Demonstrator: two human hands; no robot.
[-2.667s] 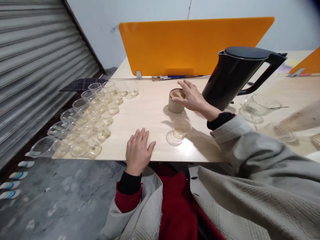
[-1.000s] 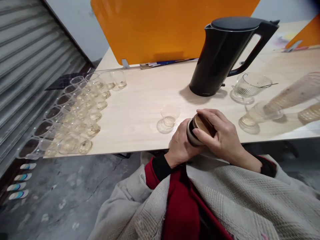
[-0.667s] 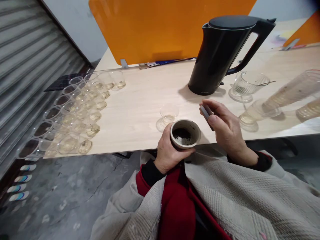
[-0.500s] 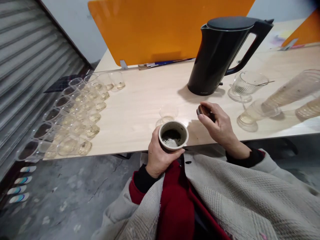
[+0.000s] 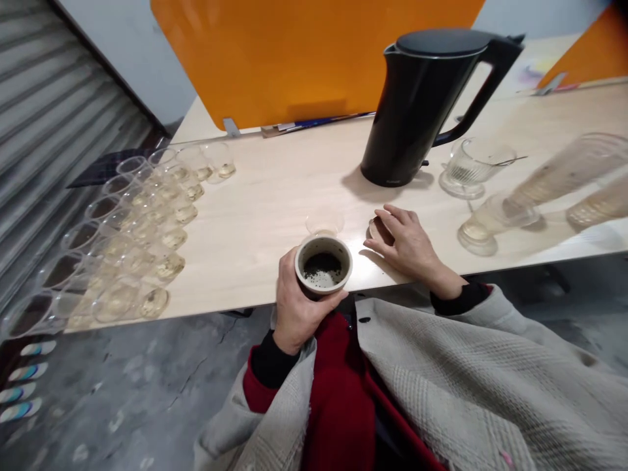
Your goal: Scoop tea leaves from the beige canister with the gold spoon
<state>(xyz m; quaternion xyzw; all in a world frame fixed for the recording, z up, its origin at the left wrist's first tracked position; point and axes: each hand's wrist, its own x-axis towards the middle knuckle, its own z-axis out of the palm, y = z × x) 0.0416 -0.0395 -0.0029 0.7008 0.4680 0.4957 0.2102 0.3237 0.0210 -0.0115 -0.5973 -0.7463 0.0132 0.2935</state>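
Note:
My left hand (image 5: 299, 307) is wrapped around a grey-rimmed cup (image 5: 347, 267), held upright at the table's front edge. Dark, wet-looking loose bits, like tea leaves, lie inside the cup. Low at the tabletop, my right hand (image 5: 405, 245) has its thumb and fingers about a small round brown lid (image 5: 379, 230); part of the lid is hidden under the fingers. Just behind the cup stands a clear plastic cup (image 5: 324, 219), its lower part covered by the held cup.
Rows of clear cups (image 5: 142, 229) with pale liquid fill the table's left end. A black electric kettle (image 5: 417, 108) stands behind my right hand. Further right are a ribbed glass cup (image 5: 473, 163) and tilted stacks of plastic cups (image 5: 564, 173). An orange divider (image 5: 304, 59) lines the back.
My right hand has lowered the brown lid onto the tabletop, turning it flatter. The left hand still holds the cup. The whole view has shifted slightly.

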